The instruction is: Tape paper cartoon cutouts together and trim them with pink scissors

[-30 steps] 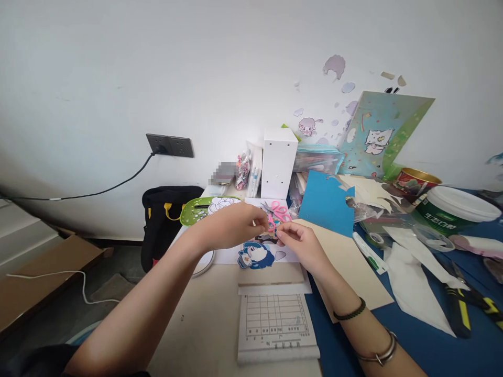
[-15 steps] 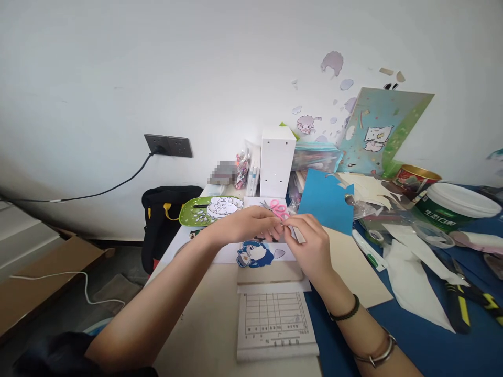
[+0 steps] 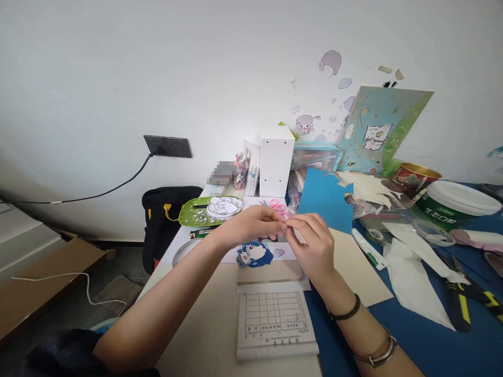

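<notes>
My left hand (image 3: pixel 251 226) and my right hand (image 3: pixel 312 247) meet fingertip to fingertip above the desk, both pinched on a tiny item I cannot make out. Right below them lies a white sheet with a blue-haired cartoon sticker (image 3: pixel 254 253). Pink scissors (image 3: pixel 280 208) lie just behind my hands. A blue paper sheet (image 3: pixel 324 201) leans up to the right of them. A ruled notepad (image 3: pixel 275 320) lies nearer to me, under my wrists.
A green tray (image 3: pixel 192 213) with cut-out drawings sits at the left, a white box (image 3: pixel 276 160) at the back. To the right are a beige card (image 3: pixel 353 267), a white tub (image 3: pixel 456 205), a tin (image 3: pixel 414 180), white paper scraps (image 3: pixel 412 285), pliers (image 3: pixel 461 309). A black bag (image 3: pixel 165 214) stands beside the desk.
My hands drew together until the fingertips touch, and the right hand rose and turned inward. The pink loop seen between the fingers a second ago no longer shows.
</notes>
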The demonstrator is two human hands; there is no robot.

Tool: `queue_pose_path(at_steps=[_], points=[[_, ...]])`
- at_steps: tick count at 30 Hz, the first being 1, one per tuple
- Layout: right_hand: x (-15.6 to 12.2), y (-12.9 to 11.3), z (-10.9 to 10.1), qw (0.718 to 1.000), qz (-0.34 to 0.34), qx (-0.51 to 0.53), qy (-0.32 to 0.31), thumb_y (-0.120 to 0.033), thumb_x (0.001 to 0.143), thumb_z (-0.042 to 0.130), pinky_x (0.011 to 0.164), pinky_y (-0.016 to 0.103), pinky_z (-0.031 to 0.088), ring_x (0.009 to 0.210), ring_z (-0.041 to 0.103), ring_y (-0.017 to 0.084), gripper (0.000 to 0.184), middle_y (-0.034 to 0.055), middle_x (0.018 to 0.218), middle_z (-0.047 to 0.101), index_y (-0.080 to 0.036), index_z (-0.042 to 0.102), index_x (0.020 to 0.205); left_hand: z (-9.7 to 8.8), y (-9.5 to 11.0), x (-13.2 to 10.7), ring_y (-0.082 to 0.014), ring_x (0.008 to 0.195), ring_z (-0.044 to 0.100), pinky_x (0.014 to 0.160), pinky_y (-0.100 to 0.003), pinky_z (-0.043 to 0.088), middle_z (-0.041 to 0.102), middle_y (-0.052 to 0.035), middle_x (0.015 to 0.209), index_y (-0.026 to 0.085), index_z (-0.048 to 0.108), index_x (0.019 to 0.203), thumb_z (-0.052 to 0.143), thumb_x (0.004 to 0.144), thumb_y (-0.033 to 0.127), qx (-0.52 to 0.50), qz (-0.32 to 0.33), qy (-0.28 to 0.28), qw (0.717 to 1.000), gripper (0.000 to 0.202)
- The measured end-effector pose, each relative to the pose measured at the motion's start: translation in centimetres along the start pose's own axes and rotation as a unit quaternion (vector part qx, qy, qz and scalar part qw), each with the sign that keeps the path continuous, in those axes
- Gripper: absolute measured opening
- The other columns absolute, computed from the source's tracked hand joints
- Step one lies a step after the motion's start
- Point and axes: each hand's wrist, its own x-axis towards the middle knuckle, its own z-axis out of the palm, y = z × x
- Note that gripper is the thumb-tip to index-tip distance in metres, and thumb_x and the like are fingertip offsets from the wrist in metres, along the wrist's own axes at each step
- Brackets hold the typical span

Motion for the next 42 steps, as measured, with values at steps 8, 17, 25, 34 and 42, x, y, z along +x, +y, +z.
queue_pose_path(at_steps=[8, 17, 25, 34, 42], points=[[-0.07, 0.01, 0.04, 1.0, -0.006, 0.007, -0.006, -0.003, 0.078, 0.056, 0.071, 0.036, 0.048, 0.078, 0.058, 0.021, 0.021, 0.0075, 0.085, 0.066, -0.02, 0.063, 0.088, 0.0, -0.25, 0.1, -0.0109, 0.062, 0.046, 0.056, -0.023, 0.035, 0.052, 0.0013, 0.067, 0.016, 0.061, 0.074, 0.054, 0.076, 0.025, 0.023, 0.015, 0.002, 1.0, 0.011], [0.44, -0.01, -0.12, 0.915, 0.271, 0.272, -0.127, -0.02, 0.086, 0.049, 0.072, 0.032, 0.045, 0.081, 0.056, 0.019, 0.014, 0.0043, 0.081, 0.06, -0.019, 0.06, 0.078, -0.43, -0.17, -0.27, -0.0109, 0.058, 0.045, 0.05, -0.023, 0.032, 0.054, 0.0017, 0.068, 0.017, 0.061, 0.076, 0.054, 0.075, 0.026, 0.095, -0.005, -0.008, 0.995, 0.011], [0.42, 0.05, 0.1, 0.878, 0.311, 0.327, -0.158, -0.022, 0.082, 0.056, 0.068, 0.029, 0.045, 0.074, 0.055, 0.018, 0.01, 0.0027, 0.076, 0.057, -0.019, 0.059, 0.072, -0.5, -0.23, -0.37, -0.0111, 0.059, 0.044, 0.051, -0.023, 0.032, 0.052, 0.0018, 0.069, 0.018, 0.061, 0.076, 0.052, 0.076, 0.03, 0.128, -0.012, -0.017, 0.992, 0.014], [0.48, 0.3, 0.18, 0.848, 0.34, 0.376, -0.156, -0.026, 0.08, 0.055, 0.066, 0.031, 0.048, 0.07, 0.057, 0.018, 0.012, 0.0023, 0.073, 0.059, -0.019, 0.055, 0.07, -0.6, -0.18, -0.46, -0.0121, 0.061, 0.048, 0.052, -0.023, 0.035, 0.056, 0.0012, 0.071, 0.019, 0.062, 0.079, 0.054, 0.076, 0.031, 0.118, -0.018, -0.017, 0.993, 0.014], [0.45, 0.4, 0.24, 0.846, 0.349, 0.375, -0.145, -0.028, 0.081, 0.055, 0.063, 0.03, 0.05, 0.066, 0.061, 0.018, 0.014, 0.0015, 0.068, 0.061, -0.019, 0.055, 0.07, -0.37, 0.03, -0.39, -0.0138, 0.067, 0.053, 0.055, -0.023, 0.038, 0.062, -0.0012, 0.076, 0.018, 0.063, 0.082, 0.053, 0.079, 0.032, 0.091, -0.015, -0.003, 0.996, 0.017]])
